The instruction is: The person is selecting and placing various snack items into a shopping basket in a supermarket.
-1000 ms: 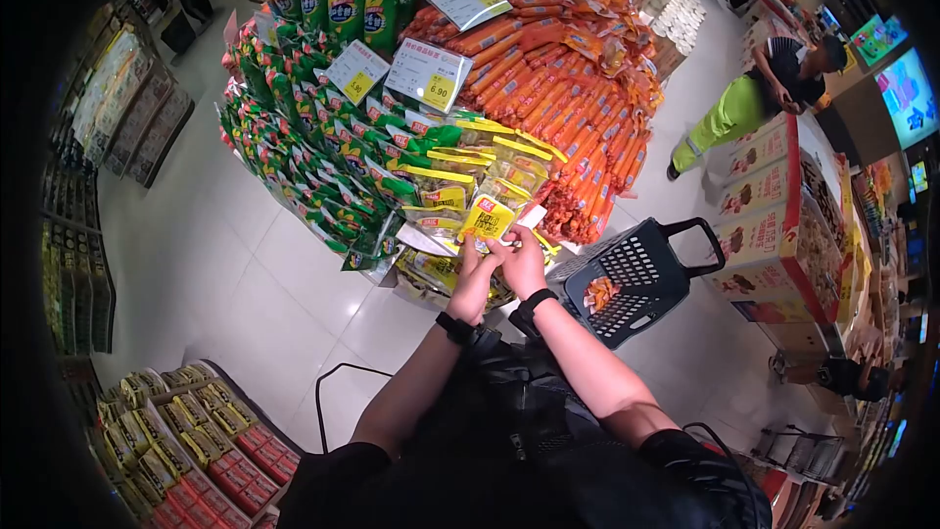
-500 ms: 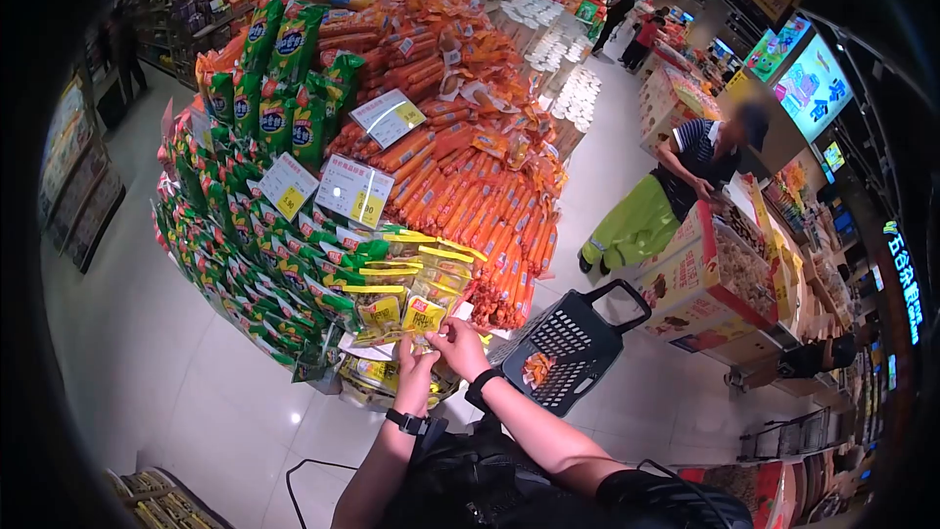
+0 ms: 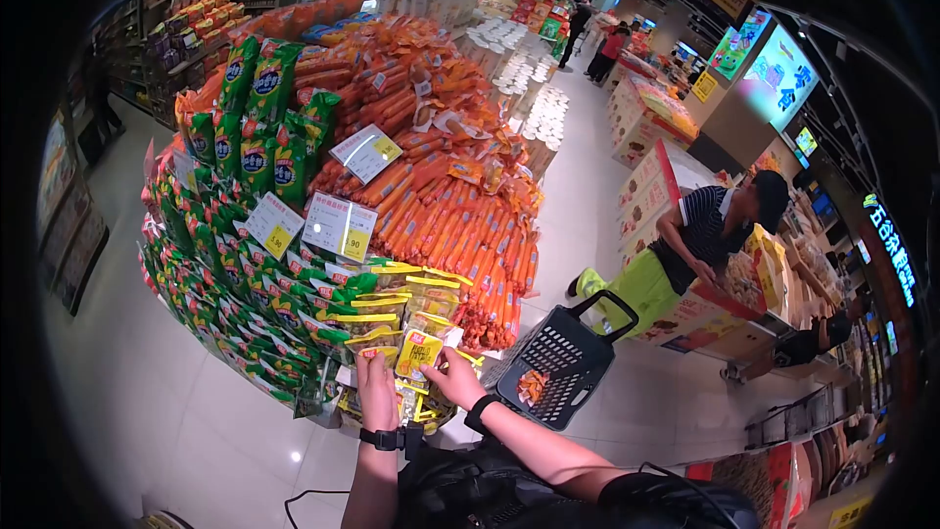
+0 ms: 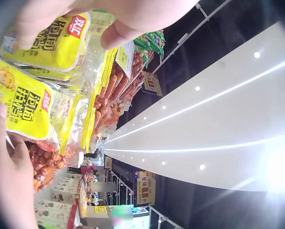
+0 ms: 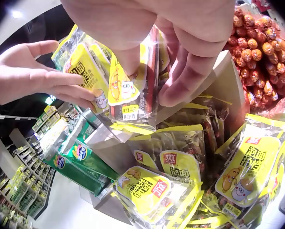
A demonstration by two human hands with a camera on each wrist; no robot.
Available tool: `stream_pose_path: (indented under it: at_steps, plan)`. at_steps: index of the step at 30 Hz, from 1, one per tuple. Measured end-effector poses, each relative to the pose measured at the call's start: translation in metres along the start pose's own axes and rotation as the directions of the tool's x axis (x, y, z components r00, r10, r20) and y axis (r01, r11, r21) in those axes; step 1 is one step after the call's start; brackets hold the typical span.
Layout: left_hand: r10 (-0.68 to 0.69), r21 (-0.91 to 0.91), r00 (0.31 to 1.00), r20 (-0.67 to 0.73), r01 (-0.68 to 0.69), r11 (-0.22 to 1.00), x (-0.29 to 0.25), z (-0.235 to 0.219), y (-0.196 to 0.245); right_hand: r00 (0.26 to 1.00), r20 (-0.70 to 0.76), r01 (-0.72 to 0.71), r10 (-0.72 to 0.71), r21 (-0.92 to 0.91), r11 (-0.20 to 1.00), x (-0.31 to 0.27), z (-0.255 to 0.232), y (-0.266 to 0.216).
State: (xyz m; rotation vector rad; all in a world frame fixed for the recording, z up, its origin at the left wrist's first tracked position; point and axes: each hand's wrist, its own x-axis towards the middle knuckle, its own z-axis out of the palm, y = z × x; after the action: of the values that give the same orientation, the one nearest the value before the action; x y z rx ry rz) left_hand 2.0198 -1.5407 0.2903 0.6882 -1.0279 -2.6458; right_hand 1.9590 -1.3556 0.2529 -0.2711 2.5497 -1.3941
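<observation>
In the head view my right hand [image 3: 453,380] pinches a yellow-labelled sausage packet [image 3: 418,353] at the front of the display. The right wrist view has the thumb across the label, with fingers curled round the packet's far side. To its left, my left hand [image 3: 377,402] touches neighbouring packets. Its fingers are fairly straight and the thumb stands apart, as the right wrist view brings out. Another yellow-labelled packet [image 4: 61,45] lies under the left fingers. More such packets [image 5: 249,167] stand in a lower row.
Green-bagged snacks [image 3: 255,304] fill the display's left side, orange sausages [image 3: 460,220] its right. Price signs [image 3: 338,225] stand among them. A dark basket [image 3: 558,362] holding a small orange packet is by my right arm. Beyond it, a person [image 3: 700,245] stands at a carton counter.
My head view has tilted up, and the display sits further left in it. My hands, close together before, have drawn apart; the left has shifted leftward while the right keeps hold of the packet.
</observation>
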Motion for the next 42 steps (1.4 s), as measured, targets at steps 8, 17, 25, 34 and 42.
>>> stream_pose_path:
  at_steps: [8, 17, 25, 34, 42]
  plan:
    - [-0.021, 0.332, 0.999, -0.026, 0.028, 0.943, 0.057, 0.023, 0.008, 0.997, -0.006, 0.073, -0.073, -0.032, 0.997, -0.005, 0.004, -0.029]
    - [-0.094, 0.163, 0.995, -0.024, 0.097, 0.982, 0.001, 0.002, 0.026, 0.985, 0.155, -0.052, 0.079, -0.176, 0.983, -0.013, -0.005, -0.011]
    - [0.125, 0.084, 0.988, 0.087, -0.132, 0.988, -0.042, 0.021, 0.042, 0.978, 0.207, -0.037, 0.04, -0.021, 0.999, -0.021, -0.01, 0.005]
    - [0.171, 0.43, 0.985, 0.007, -0.158, 0.889, -0.033, -0.014, 0.016, 0.988, 0.143, 0.038, -0.052, 0.1, 0.994, -0.01, 0.004, 0.022]
    - [0.341, 0.517, 0.94, 0.025, -0.304, 0.8, -0.056, -0.004, 0.017, 0.967, 0.24, -0.162, 0.085, 0.324, 0.932, -0.025, -0.009, 0.049]
